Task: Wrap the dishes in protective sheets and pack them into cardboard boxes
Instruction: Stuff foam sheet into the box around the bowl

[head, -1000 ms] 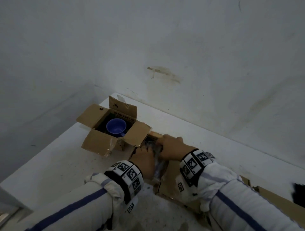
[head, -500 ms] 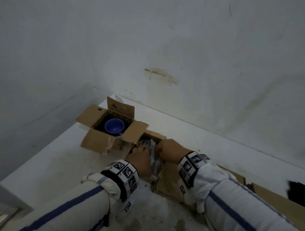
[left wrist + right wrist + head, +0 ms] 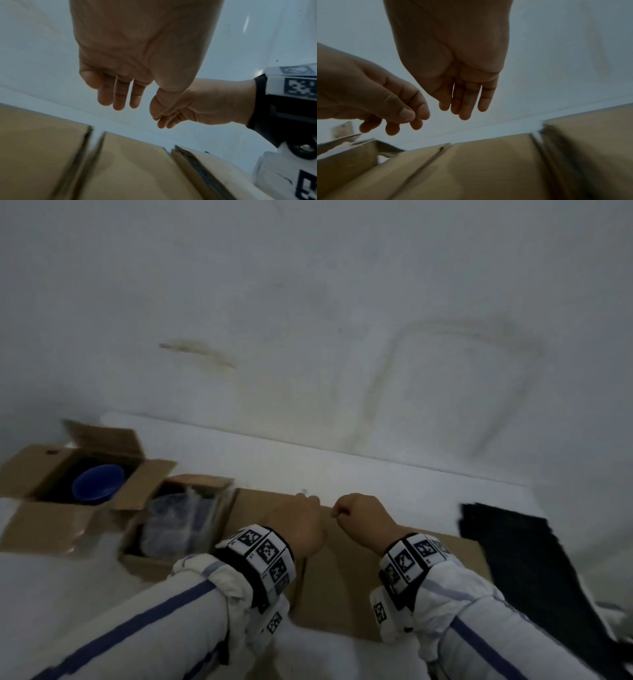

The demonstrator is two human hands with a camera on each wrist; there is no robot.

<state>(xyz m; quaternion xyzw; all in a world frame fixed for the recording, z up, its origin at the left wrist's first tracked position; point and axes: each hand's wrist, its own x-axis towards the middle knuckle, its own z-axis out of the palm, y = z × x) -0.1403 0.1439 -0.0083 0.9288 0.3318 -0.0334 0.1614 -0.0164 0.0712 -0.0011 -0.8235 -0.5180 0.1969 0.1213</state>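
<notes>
Boxes [image 3: 78, 501] left, flat cardboard [image 3: 342, 587] under both empty hands [image 3: 329, 520].

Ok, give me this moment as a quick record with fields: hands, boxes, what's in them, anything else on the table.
left hand: empty, fingers relaxed, above flat cardboard
right hand: empty, loosely curled
far-left box: open, holds unwrapped blue bowl
second box: open, holds plastic-wrapped dish
extra: dark sheet at right on white table
</notes>
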